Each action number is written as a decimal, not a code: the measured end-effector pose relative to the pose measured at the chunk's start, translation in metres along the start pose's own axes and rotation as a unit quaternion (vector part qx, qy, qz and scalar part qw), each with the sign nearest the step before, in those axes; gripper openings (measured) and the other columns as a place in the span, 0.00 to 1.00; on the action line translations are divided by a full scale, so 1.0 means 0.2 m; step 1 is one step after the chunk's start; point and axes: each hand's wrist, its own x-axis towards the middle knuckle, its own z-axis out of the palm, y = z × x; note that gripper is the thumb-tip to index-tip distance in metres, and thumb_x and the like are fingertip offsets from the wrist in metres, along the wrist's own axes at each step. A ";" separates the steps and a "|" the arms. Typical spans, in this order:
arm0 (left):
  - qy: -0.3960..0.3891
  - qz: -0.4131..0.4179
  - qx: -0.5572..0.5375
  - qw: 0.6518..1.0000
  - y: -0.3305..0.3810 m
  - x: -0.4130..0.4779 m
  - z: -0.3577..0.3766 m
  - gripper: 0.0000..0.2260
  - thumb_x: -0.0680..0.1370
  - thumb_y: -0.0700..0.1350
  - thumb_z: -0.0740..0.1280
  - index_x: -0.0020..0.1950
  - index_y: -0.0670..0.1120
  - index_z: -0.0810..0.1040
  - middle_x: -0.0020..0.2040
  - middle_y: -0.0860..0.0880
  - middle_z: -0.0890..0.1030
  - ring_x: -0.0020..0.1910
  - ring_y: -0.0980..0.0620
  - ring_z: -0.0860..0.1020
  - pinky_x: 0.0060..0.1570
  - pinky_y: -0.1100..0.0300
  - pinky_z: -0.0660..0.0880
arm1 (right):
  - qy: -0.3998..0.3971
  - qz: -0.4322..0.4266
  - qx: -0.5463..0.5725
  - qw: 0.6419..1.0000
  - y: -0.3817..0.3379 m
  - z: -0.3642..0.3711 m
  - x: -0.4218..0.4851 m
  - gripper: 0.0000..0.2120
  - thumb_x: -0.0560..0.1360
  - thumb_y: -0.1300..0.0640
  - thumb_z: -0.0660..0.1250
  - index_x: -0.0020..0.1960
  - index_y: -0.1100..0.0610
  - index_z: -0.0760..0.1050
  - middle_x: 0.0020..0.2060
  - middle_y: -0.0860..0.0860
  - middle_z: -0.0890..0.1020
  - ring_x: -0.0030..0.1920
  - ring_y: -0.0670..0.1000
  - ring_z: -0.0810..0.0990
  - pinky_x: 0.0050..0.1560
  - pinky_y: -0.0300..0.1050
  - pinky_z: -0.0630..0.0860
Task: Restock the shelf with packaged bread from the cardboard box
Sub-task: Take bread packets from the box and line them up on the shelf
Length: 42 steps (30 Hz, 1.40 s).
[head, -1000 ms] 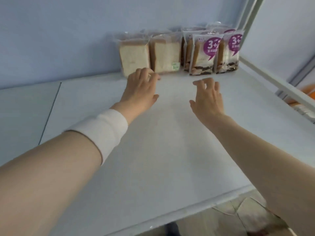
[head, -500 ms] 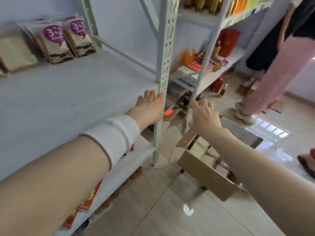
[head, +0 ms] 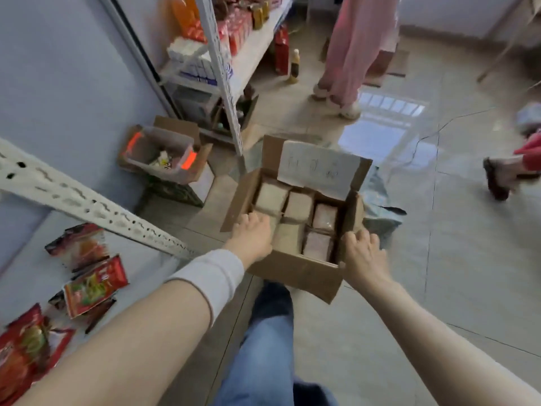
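Open cardboard box (head: 295, 273) on the floor (head: 439, 288), packaged bread (head: 298, 205) wedged inside. Left hand (head: 254, 235) dips into its near-left corner, right hand (head: 364, 253) curls at its right wall (fingertips hidden; neither grip can be told). Packed so tightly, the bread could squash if yanked.

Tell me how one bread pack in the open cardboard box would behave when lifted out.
A bread pack is probably light and squashy: pale loaf in thin film. Packs sit tight in the cardboard box, so one may drag neighbours.
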 end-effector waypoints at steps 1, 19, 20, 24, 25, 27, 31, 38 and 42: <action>-0.007 -0.005 -0.015 1.000 0.00 0.13 0.01 0.22 0.77 0.46 0.64 0.68 0.42 0.62 0.67 0.39 0.66 0.67 0.39 0.64 0.64 0.47 0.65 | -0.013 0.007 0.004 1.000 0.00 0.04 0.09 0.17 0.75 0.57 0.62 0.63 0.57 0.64 0.61 0.56 0.68 0.62 0.59 0.67 0.54 0.52 0.71; 0.115 -0.172 -0.349 0.914 -0.16 1.86 0.64 0.39 0.72 0.45 0.71 0.75 0.44 0.50 0.73 0.43 0.61 0.72 0.45 0.61 0.70 0.53 0.60 | -0.231 0.212 0.325 0.892 -0.26 1.26 1.42 0.35 0.69 0.46 0.72 0.66 0.62 0.62 0.62 0.59 0.71 0.62 0.58 0.72 0.59 0.49 0.71; 0.132 -0.167 -0.353 0.911 -0.16 1.87 0.65 0.40 0.71 0.45 0.72 0.75 0.44 0.50 0.73 0.44 0.61 0.72 0.46 0.62 0.70 0.54 0.60 | -0.222 0.226 0.334 0.888 -0.27 1.29 1.43 0.35 0.68 0.47 0.73 0.66 0.62 0.63 0.62 0.59 0.72 0.62 0.58 0.73 0.58 0.50 0.72; 0.164 -0.153 -0.374 0.900 -0.17 1.85 0.62 0.43 0.66 0.45 0.77 0.73 0.46 0.54 0.70 0.44 0.66 0.69 0.46 0.67 0.68 0.52 0.66 | -0.228 0.248 0.399 0.852 -0.25 1.30 1.41 0.28 0.67 0.49 0.75 0.61 0.62 0.72 0.56 0.58 0.79 0.57 0.58 0.78 0.55 0.47 0.74; 0.164 -0.151 -0.372 0.901 -0.17 1.84 0.60 0.42 0.65 0.45 0.78 0.72 0.45 0.57 0.69 0.45 0.68 0.68 0.46 0.68 0.67 0.53 0.67 | -0.233 0.245 0.413 0.846 -0.24 1.28 1.40 0.26 0.68 0.50 0.74 0.60 0.62 0.73 0.55 0.57 0.80 0.56 0.57 0.78 0.53 0.45 0.74; 0.144 -0.149 -0.353 0.913 -0.18 1.82 0.55 0.36 0.65 0.47 0.77 0.68 0.44 0.63 0.65 0.44 0.70 0.63 0.46 0.71 0.59 0.59 0.69 | -0.216 0.252 0.437 0.836 -0.22 1.22 1.38 0.23 0.69 0.51 0.73 0.58 0.62 0.75 0.53 0.57 0.82 0.55 0.57 0.79 0.53 0.45 0.74; 0.116 -0.086 -0.374 0.916 -0.22 1.72 0.42 0.22 0.68 0.47 0.75 0.57 0.43 0.71 0.58 0.42 0.75 0.57 0.47 0.74 0.51 0.62 0.68 | -0.175 0.277 0.461 0.825 -0.13 1.07 1.30 0.21 0.70 0.50 0.72 0.56 0.62 0.75 0.52 0.58 0.82 0.53 0.58 0.80 0.56 0.54 0.76; 0.226 -0.039 -0.465 0.855 -0.22 1.20 0.06 0.14 0.70 0.43 0.73 0.50 0.45 0.70 0.41 0.61 0.72 0.40 0.67 0.71 0.38 0.81 0.66 | -0.135 0.208 0.529 0.812 0.04 0.72 1.03 0.19 0.68 0.53 0.74 0.55 0.59 0.75 0.47 0.53 0.81 0.49 0.53 0.80 0.51 0.49 0.78; 0.310 -0.058 -0.506 0.803 -0.24 0.69 -0.10 0.12 0.72 0.42 0.72 0.46 0.46 0.69 0.39 0.57 0.72 0.39 0.61 0.71 0.35 0.78 0.68 | -0.120 0.135 0.569 0.802 0.07 0.47 0.79 0.12 0.68 0.57 0.75 0.49 0.55 0.77 0.47 0.54 0.83 0.48 0.56 0.82 0.54 0.57 0.79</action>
